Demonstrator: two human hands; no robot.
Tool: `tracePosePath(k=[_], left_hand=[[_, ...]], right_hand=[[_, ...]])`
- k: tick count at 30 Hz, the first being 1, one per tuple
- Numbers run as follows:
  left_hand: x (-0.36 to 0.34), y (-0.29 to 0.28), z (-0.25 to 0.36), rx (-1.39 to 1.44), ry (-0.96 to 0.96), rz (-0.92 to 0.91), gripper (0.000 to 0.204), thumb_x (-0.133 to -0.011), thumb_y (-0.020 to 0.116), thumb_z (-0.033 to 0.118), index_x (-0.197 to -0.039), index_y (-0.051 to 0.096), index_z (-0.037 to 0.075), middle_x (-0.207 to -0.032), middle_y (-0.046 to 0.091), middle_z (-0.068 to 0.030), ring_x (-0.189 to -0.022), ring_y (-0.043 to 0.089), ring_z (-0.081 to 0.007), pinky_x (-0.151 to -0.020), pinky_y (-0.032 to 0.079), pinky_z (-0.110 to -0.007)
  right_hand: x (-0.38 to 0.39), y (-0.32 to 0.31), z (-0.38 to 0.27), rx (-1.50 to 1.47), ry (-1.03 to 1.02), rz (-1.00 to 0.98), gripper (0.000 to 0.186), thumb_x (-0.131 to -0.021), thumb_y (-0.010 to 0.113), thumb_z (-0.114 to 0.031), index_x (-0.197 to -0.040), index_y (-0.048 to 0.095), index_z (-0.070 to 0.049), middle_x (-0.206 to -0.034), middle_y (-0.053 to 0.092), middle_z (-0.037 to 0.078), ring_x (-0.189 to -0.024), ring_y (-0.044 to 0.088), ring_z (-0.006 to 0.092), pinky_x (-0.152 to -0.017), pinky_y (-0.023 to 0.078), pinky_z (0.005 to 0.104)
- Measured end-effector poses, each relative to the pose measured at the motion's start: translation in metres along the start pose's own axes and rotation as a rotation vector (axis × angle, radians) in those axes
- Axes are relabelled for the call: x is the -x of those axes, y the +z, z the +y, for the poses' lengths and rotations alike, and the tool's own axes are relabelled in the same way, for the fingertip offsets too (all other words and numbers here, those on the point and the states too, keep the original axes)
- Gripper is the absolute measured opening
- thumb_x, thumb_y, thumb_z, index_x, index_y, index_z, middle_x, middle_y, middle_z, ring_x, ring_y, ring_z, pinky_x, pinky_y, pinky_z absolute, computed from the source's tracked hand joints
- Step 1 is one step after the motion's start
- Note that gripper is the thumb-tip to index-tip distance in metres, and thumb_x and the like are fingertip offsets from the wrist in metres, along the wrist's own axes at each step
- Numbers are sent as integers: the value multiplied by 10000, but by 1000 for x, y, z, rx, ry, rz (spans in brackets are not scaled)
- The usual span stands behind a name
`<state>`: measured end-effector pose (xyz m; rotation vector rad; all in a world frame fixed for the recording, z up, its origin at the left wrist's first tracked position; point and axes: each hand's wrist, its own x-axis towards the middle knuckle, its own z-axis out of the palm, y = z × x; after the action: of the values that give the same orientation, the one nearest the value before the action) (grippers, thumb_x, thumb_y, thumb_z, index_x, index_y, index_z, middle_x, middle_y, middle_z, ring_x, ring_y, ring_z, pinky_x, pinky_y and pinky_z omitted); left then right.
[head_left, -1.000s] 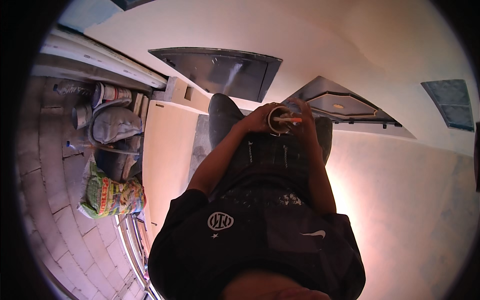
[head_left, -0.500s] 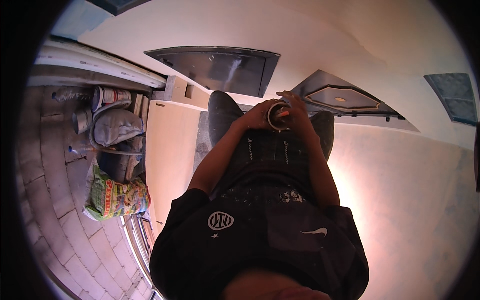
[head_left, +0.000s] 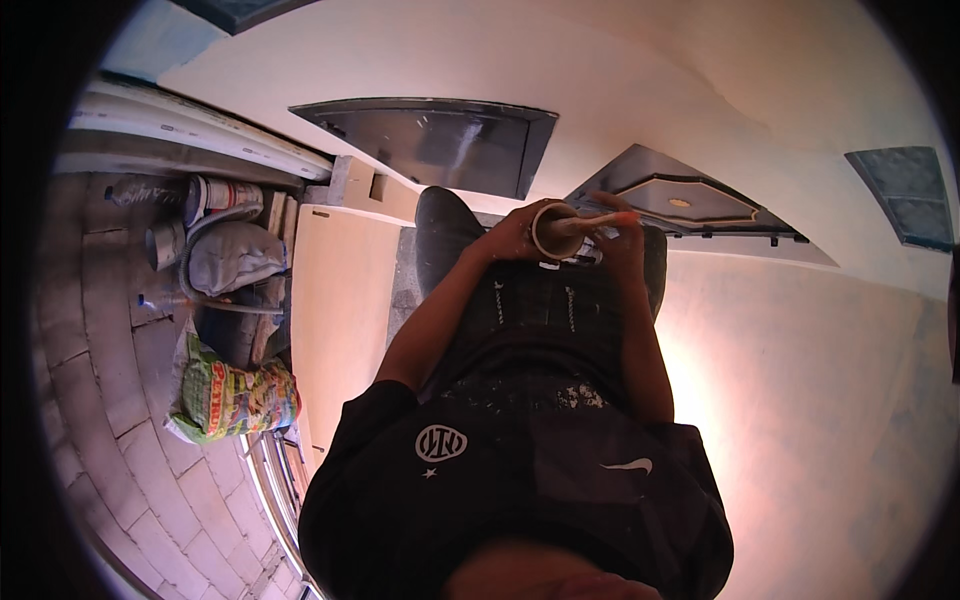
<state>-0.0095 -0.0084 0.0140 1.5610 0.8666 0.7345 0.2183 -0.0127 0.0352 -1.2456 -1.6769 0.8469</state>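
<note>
My left hand [head_left: 510, 236] is wrapped round the left side of a small can [head_left: 537, 238], its round mouth tilted up in front of my lap. A brush with a slim pale handle [head_left: 592, 221] and an orange end leans out of the can to the right; its lower end is hidden inside. Around the handle near that orange end, the fingers of my right hand [head_left: 624, 246] are closed. What the can contains is too dark to make out.
Dark metal panel [head_left: 440, 140] and diamond-patterned panel [head_left: 680, 195] sit in the pale wall ahead. On the left are a wooden board [head_left: 345, 310], a green printed bag [head_left: 235, 390], a grey bundle with hose [head_left: 235, 255], a tub [head_left: 163, 243] and a clear bottle [head_left: 145, 190].
My right hand has come off the can's side and moved right, drawing the brush handle over to the right. The can's mouth shows more fully; my left hand stays on it.
</note>
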Motion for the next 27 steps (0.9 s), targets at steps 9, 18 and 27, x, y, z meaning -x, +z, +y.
tracePosePath(k=[9,18,27], left_hand=[[1,0,-3,9,5,32,871,-590,925,182,-1340,494,75,-1298,587,-93,-1203,566,-226,-1043,459,-380],[1,1,-20,-58,47,121,877,-606,917,201,-1348,471,59,-1287,586,-120,-1191,583,-268,-1021,474,-386],[0,0,-12,-78,93,176,858,-623,915,220,-1339,473,57,-1269,591,-128,-1184,588,-273,-998,483,-389]], right_hand=[[5,-8,-4,-82,273,36,258,-831,771,-142,-1032,700,4,-872,732,64,-796,662,117,-729,519,279],[6,-2,-22,-269,409,76,182,-880,723,-121,-949,684,43,-779,698,98,-637,664,133,-571,532,267],[13,4,8,-473,437,45,107,-878,691,-42,-903,640,49,-811,675,93,-656,677,157,-565,571,284]])
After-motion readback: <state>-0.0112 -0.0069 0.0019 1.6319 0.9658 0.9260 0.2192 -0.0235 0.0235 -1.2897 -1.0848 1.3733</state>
